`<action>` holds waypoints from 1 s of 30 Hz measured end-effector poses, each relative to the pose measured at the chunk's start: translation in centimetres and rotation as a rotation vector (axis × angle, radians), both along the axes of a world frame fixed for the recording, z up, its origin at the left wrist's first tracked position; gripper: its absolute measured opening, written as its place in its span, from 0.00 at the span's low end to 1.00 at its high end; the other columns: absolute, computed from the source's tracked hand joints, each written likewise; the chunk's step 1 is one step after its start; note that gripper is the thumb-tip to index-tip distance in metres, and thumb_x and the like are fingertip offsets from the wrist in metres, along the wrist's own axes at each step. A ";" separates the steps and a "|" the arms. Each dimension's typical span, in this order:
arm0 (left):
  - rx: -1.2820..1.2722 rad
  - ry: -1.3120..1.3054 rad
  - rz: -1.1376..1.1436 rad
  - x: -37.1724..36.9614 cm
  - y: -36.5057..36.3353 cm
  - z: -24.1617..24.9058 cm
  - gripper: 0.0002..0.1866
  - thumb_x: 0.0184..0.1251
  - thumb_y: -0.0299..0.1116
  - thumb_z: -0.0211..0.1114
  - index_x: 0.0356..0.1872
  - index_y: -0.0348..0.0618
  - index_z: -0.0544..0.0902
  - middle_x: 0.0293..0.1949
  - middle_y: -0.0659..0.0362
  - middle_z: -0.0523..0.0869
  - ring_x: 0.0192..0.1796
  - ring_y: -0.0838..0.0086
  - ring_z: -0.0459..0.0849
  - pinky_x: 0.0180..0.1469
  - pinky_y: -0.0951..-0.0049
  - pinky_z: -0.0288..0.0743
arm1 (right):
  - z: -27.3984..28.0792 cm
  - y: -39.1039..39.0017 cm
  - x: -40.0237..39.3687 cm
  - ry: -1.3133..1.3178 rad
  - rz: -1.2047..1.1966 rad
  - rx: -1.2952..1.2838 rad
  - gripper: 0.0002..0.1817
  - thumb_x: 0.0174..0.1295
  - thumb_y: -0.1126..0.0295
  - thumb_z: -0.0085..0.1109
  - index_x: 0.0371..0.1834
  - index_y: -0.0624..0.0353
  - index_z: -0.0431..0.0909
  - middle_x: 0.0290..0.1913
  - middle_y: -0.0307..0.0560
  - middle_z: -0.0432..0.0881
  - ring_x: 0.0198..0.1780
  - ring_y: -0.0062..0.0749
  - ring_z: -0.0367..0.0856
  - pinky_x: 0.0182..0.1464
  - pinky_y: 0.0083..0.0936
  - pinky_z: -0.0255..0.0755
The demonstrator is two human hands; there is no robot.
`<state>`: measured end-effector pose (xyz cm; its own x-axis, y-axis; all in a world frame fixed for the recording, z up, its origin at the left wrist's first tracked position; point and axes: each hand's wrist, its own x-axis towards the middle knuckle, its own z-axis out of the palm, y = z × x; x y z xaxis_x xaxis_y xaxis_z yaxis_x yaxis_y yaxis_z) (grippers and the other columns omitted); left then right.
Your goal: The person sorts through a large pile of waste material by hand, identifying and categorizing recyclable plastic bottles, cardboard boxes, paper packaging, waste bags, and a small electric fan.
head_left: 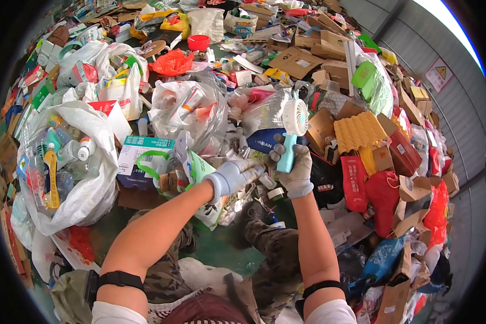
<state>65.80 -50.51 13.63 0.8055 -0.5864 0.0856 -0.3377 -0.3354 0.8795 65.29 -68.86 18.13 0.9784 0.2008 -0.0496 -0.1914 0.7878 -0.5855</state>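
A small handheld fan (295, 120) with a white round head and a light blue handle stands upright in my right hand (296, 171), whose gloved fingers are wrapped round the handle. To its left my left hand (236, 176), in a pale glove, is stretched out with the fingers extended, above small plastic pieces and beside a green and white bag (202, 178). It holds nothing that I can see. Just behind the fan lies a dark blue item with white letters (264, 140). A roll of tape (276, 194) is below and between my hands.
Mixed waste surrounds me. At the left is a large white sack (89, 200) of plastic bottles. A red pouch (353, 183) and yellow egg-crate foam (359, 131) lie to the right. Cardboard boxes (297, 62) are farther back. A grey wall (459, 102) bounds the right side.
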 end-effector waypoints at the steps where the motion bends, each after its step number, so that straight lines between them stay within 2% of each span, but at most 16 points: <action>1: 0.003 -0.028 0.018 0.3 0.2 -0.1 0.19 0.67 0.38 0.55 0.53 0.38 0.73 0.41 0.60 0.81 0.41 0.79 0.77 0.48 0.79 0.70 | 0.0 -0.5 0.0 0.006 -0.008 -0.005 0.24 0.50 0.60 0.49 0.46 0.66 0.70 0.24 0.42 0.74 0.27 0.34 0.73 0.44 0.36 0.73; 2: -0.147 0.181 0.057 0.5 0.1 -0.7 0.16 0.67 0.35 0.55 0.51 0.37 0.74 0.39 0.62 0.81 0.41 0.80 0.77 0.47 0.81 0.70 | -0.2 -1.0 0.0 0.003 -0.010 0.002 0.23 0.51 0.59 0.48 0.46 0.66 0.70 0.24 0.42 0.73 0.26 0.33 0.73 0.44 0.35 0.72; 3: -0.159 0.087 0.109 0.8 0.4 -1.1 0.14 0.67 0.32 0.54 0.51 0.37 0.75 0.38 0.63 0.81 0.39 0.82 0.77 0.43 0.82 0.72 | -0.3 -1.4 0.0 0.000 -0.013 0.010 0.23 0.52 0.57 0.47 0.45 0.65 0.70 0.23 0.42 0.73 0.26 0.33 0.72 0.43 0.35 0.72; 5: -0.149 0.343 0.172 0.3 1.0 1.6 0.14 0.67 0.31 0.54 0.51 0.38 0.75 0.37 0.62 0.80 0.36 0.83 0.77 0.40 0.81 0.74 | -0.6 -2.2 0.0 0.002 -0.033 0.022 0.22 0.54 0.56 0.45 0.42 0.64 0.70 0.22 0.40 0.72 0.24 0.31 0.71 0.40 0.33 0.72; 6: -0.240 0.212 0.175 1.0 1.2 -0.2 0.16 0.65 0.40 0.55 0.47 0.42 0.77 0.34 0.56 0.83 0.36 0.74 0.79 0.43 0.75 0.72 | -0.9 -2.7 0.1 -0.030 0.006 0.111 0.21 0.54 0.56 0.45 0.41 0.63 0.70 0.21 0.40 0.71 0.24 0.30 0.70 0.39 0.32 0.72; 7: -0.232 0.106 0.195 1.1 1.4 -0.1 0.15 0.65 0.39 0.54 0.47 0.42 0.77 0.34 0.57 0.83 0.35 0.75 0.79 0.41 0.75 0.72 | -0.7 -2.9 -0.1 -0.064 0.047 0.199 0.20 0.54 0.56 0.46 0.40 0.63 0.71 0.21 0.39 0.70 0.23 0.29 0.69 0.38 0.31 0.71; 9: -0.183 0.064 0.210 1.7 1.8 -0.6 0.16 0.65 0.39 0.54 0.48 0.41 0.77 0.33 0.58 0.83 0.34 0.77 0.78 0.40 0.76 0.72 | -0.3 -3.3 -0.7 -0.100 0.038 0.225 0.19 0.53 0.57 0.47 0.39 0.62 0.71 0.20 0.38 0.68 0.22 0.28 0.67 0.38 0.30 0.71; 11: -0.190 0.119 0.209 1.6 1.9 0.0 0.16 0.65 0.39 0.54 0.48 0.41 0.77 0.32 0.58 0.83 0.34 0.77 0.78 0.40 0.76 0.72 | 0.1 -4.0 -1.1 -0.212 0.031 0.246 0.20 0.52 0.55 0.47 0.36 0.61 0.73 0.18 0.38 0.68 0.21 0.29 0.65 0.34 0.31 0.67; 13: -0.175 0.140 0.208 1.8 2.0 0.0 0.16 0.66 0.39 0.53 0.49 0.41 0.77 0.31 0.59 0.82 0.34 0.78 0.78 0.39 0.76 0.71 | 0.4 -4.8 -1.3 -0.235 0.050 0.212 0.19 0.51 0.55 0.48 0.35 0.61 0.73 0.17 0.39 0.68 0.20 0.30 0.64 0.35 0.31 0.67; 17: -0.163 0.118 0.204 2.2 2.1 -0.9 0.16 0.65 0.39 0.53 0.48 0.42 0.77 0.33 0.56 0.83 0.36 0.72 0.80 0.42 0.73 0.72 | 0.8 -4.8 -2.0 -0.393 0.007 0.023 0.19 0.51 0.56 0.48 0.35 0.63 0.73 0.18 0.42 0.69 0.21 0.31 0.68 0.37 0.34 0.69; 19: -0.134 0.055 0.203 2.2 2.1 -0.7 0.16 0.65 0.40 0.53 0.48 0.43 0.78 0.35 0.54 0.83 0.37 0.69 0.81 0.43 0.72 0.72 | 1.0 -4.7 -2.3 -0.331 -0.175 -0.328 0.20 0.51 0.56 0.48 0.37 0.64 0.73 0.19 0.44 0.72 0.22 0.33 0.72 0.40 0.36 0.71; 20: -0.074 0.017 0.203 2.0 2.1 -0.3 0.16 0.65 0.42 0.53 0.47 0.44 0.78 0.36 0.52 0.83 0.39 0.65 0.81 0.44 0.70 0.71 | 0.3 -5.1 -2.1 -0.367 -0.166 -0.385 0.20 0.51 0.59 0.50 0.39 0.66 0.73 0.22 0.44 0.76 0.24 0.31 0.75 0.39 0.31 0.73; 23: 0.047 -0.044 0.212 1.2 2.2 1.3 0.16 0.64 0.44 0.53 0.46 0.47 0.78 0.37 0.51 0.83 0.41 0.61 0.81 0.47 0.67 0.71 | -0.2 -5.1 -2.3 -0.338 -0.270 -0.506 0.19 0.50 0.62 0.53 0.39 0.67 0.73 0.24 0.44 0.77 0.26 0.28 0.77 0.36 0.25 0.74; 24: 0.103 -0.064 0.223 0.9 2.3 1.6 0.17 0.64 0.45 0.53 0.46 0.48 0.79 0.38 0.51 0.83 0.42 0.59 0.81 0.47 0.66 0.71 | -0.2 -5.0 -2.3 -0.343 -0.302 -0.563 0.19 0.51 0.64 0.49 0.40 0.69 0.72 0.23 0.48 0.77 0.28 0.35 0.78 0.38 0.30 0.74; 27: 0.115 -0.092 0.232 0.8 2.3 1.6 0.17 0.64 0.46 0.53 0.46 0.49 0.79 0.39 0.50 0.82 0.43 0.58 0.80 0.48 0.65 0.71 | 0.5 -4.1 -3.1 -0.362 -0.398 -0.708 0.17 0.53 0.66 0.49 0.41 0.69 0.72 0.24 0.47 0.78 0.28 0.32 0.78 0.38 0.28 0.74; 30: 0.127 -0.137 0.241 0.6 2.3 1.7 0.17 0.64 0.46 0.53 0.46 0.48 0.79 0.39 0.49 0.82 0.43 0.57 0.80 0.48 0.65 0.71 | 0.2 -3.8 -3.0 -0.371 -0.364 -0.654 0.18 0.56 0.65 0.51 0.44 0.68 0.71 0.26 0.45 0.77 0.29 0.29 0.77 0.37 0.26 0.73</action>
<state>66.44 -48.17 15.31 0.9086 -0.3931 0.1408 -0.3474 -0.5248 0.7771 62.32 -72.70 18.30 0.9522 -0.0886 0.2924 0.3053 0.2424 -0.9209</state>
